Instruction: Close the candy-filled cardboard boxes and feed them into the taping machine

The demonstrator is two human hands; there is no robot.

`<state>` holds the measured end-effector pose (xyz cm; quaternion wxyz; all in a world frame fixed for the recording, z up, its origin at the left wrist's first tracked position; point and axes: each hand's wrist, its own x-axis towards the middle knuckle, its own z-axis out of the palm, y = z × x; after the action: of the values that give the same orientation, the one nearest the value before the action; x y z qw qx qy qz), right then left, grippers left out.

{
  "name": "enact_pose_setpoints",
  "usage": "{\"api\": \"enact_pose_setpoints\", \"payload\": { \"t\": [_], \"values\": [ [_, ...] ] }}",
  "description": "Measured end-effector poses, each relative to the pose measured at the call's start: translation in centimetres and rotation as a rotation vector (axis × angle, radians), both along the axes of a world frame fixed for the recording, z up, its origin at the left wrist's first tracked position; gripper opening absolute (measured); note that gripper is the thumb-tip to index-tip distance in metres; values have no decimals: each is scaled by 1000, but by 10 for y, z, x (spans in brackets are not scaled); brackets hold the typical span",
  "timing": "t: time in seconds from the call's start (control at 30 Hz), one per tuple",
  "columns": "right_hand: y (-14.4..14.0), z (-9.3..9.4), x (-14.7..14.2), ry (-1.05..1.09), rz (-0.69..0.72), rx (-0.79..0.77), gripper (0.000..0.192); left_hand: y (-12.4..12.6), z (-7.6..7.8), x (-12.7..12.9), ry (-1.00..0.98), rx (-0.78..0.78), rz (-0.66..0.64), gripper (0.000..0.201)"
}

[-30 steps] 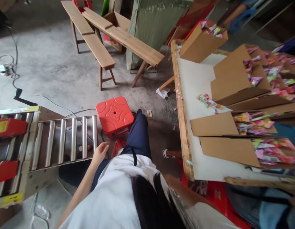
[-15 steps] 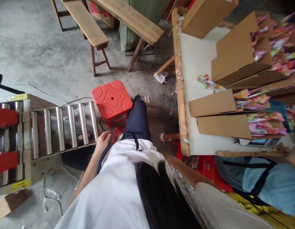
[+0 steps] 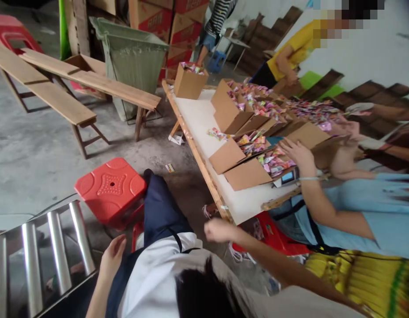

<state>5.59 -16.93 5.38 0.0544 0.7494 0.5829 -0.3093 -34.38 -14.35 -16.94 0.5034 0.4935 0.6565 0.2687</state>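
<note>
The red stool (image 3: 107, 192) stands left, just beyond the left hand (image 3: 113, 256), loosely curled and seemingly empty; the roller conveyor (image 3: 59, 247) lies further left. The right hand (image 3: 219, 230) is folded, contents untellable, near the table (image 3: 240, 208). Seemingly nothing is being handled; gripping a carton (image 3: 247, 175) would call for reaching right.

floor (image 3: 42, 145): grey concrete | wall (image 3: 383, 48): whitish, upper right | benches (image 3: 63, 102): wooden, narrow, upper left
</note>
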Motion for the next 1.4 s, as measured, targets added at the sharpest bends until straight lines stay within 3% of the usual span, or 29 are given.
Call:
{"api": "enact_pose_setpoints", "payload": {
  "t": [0.07, 0.17, 0.2, 0.27, 0.33, 0.4, 0.5, 0.6, 0.67, 0.73, 0.83, 0.9, 1.0, 1.1, 1.27, 1.4],
  "values": [
    [30, 15, 31, -69, -28, 153, 29, 15, 8, 25, -28, 38, -25, 71],
    [79, 43, 88, -474, -230, 580, 47, 41, 29, 72, -108, 98, -68, 70],
    [93, 50, 105, -603, -306, 648, 52, 50, 38, 89, -142, 115, -95, 69],
    [114, 58, 133, -705, -391, 589, 50, 71, 57, 124, -208, 142, -154, 68],
    [126, 61, 149, -664, -380, 482, 32, 96, 76, 161, -268, 143, -201, 68],
    [131, 63, 157, -629, -352, 499, 18, 121, 95, 204, -320, 89, -223, 73],
    [127, 73, 163, -597, -333, 615, 14, 154, 117, 276, -406, -129, -307, 78],
    [113, 85, 165, -505, -302, 728, 19, 169, 131, 345, -502, -461, -455, 85],
    [101, 91, 162, -415, -253, 810, 19, 168, 137, 376, -630, -676, -537, 102],
    [87, 95, 153, -354, -177, 917, 16, 161, 139, 389, -885, -805, -566, 118],
    [65, 98, 129, -334, -19, 1100, 15, 148, 133, 377, -1289, -856, -519, 124],
    [54, 101, 109, -300, 108, 1154, 18, 142, 123, 354, -1410, -877, -461, 116],
    [48, 101, 76, -208, 284, 1168, 16, 140, 108, 307, -1452, -838, -274, 92],
    [61, 90, 39, -104, 409, 1181, 12, 139, 95, 248, -1374, -738, -16, 65],
    [114, 39, -39, 123, 600, 1161, 12, 128, 70, 152, -1157, -501, 463, 39],
    [158, -17, -101, 250, 799, 1092, 10, 122, 41, 111, -1003, -363, 676, 28]
  ]
}}
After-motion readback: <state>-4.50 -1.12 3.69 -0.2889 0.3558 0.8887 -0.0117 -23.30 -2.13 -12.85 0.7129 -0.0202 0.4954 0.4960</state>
